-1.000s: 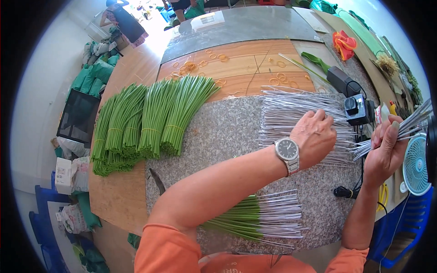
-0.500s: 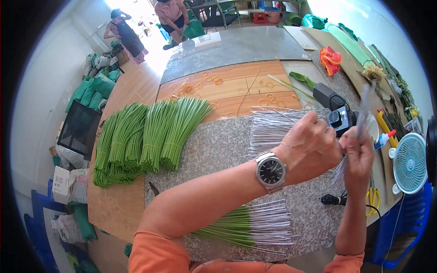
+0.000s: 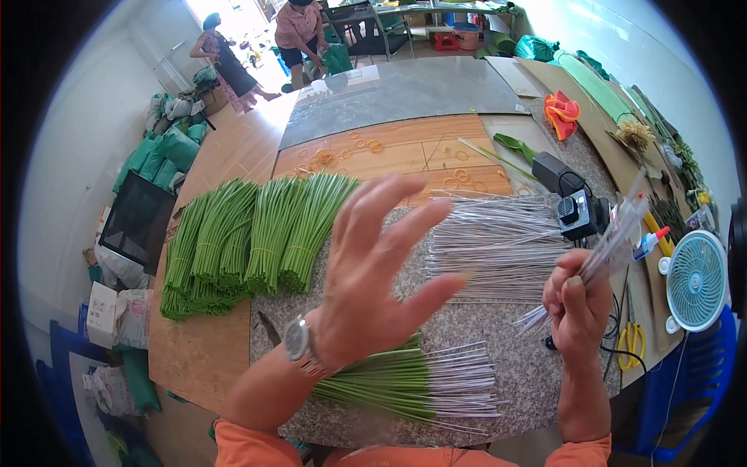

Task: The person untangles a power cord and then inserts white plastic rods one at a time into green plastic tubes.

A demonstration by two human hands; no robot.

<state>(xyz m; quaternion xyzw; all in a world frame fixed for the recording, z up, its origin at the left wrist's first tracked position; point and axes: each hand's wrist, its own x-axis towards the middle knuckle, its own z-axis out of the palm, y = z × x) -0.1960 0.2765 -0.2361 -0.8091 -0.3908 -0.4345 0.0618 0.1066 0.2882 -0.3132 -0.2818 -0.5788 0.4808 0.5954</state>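
Granite top [image 3: 498,327]; wire bundle [image 3: 615,241] in rt hand [image 3: 577,307]

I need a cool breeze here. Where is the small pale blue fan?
In the head view, the small pale blue fan stands at the table's right edge, just right of the right hand gripping thin silver wires.
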